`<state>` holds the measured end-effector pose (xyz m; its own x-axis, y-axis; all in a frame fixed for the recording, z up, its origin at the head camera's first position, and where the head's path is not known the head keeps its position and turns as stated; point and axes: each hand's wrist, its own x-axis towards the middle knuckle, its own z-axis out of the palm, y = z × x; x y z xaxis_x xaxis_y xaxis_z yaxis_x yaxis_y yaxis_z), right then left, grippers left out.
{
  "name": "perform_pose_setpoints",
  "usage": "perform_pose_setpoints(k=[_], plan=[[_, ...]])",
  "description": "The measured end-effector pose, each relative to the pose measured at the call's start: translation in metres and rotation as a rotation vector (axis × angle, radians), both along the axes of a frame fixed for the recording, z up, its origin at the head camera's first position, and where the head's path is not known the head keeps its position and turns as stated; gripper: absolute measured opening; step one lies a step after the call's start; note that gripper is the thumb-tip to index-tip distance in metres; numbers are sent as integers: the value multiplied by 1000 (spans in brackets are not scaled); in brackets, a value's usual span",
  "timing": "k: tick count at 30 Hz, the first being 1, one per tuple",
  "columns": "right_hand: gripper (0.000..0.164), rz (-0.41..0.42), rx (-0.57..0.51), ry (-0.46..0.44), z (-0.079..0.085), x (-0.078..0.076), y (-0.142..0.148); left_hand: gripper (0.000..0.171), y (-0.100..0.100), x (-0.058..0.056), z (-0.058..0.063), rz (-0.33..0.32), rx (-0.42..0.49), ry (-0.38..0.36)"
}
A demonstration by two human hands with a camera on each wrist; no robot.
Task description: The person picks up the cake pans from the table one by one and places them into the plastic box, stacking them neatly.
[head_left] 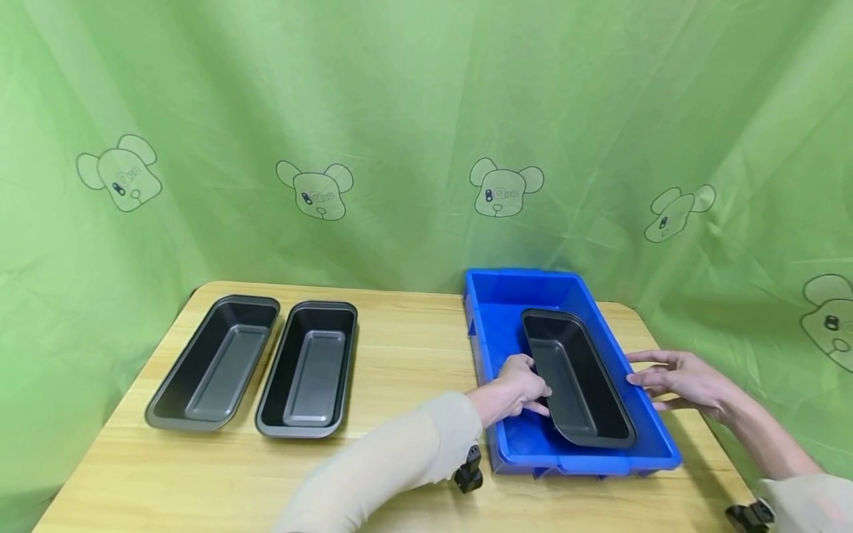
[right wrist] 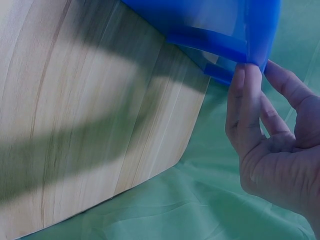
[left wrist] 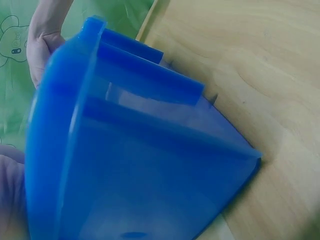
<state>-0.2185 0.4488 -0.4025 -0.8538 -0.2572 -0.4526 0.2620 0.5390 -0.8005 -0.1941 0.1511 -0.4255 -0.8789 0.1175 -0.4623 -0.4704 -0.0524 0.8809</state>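
A dark loaf pan (head_left: 578,377) lies in the blue plastic bin (head_left: 520,455), near its right wall. My left hand (head_left: 518,386) reaches over the bin's left wall and grips the pan's left side; some fingertips are hidden by the pan's rim. On the bin's far side from that arm, my right hand (head_left: 686,381) pinches the right rim. The right wrist view shows the right hand (right wrist: 272,120) with its thumb on one side of the rim and fingers on the other. In the left wrist view, the bin (left wrist: 140,175) hides most of the left hand.
Two more dark loaf pans stand side by side on the left of the wooden table (head_left: 406,348): an outer pan (head_left: 229,370) and an inner pan (head_left: 315,377). Behind the table hangs a green cloth (head_left: 400,111) with bear-head drawings.
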Motion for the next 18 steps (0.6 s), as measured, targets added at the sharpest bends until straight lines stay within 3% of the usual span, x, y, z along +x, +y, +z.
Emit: perform_pose_setpoints(k=[9, 18], plan=[[63, -3, 13, 3, 1, 1, -2, 63, -2, 3, 1, 27, 22, 13], [68, 4, 21, 7, 2, 1, -3, 61, -11, 7, 13, 9, -37, 77]])
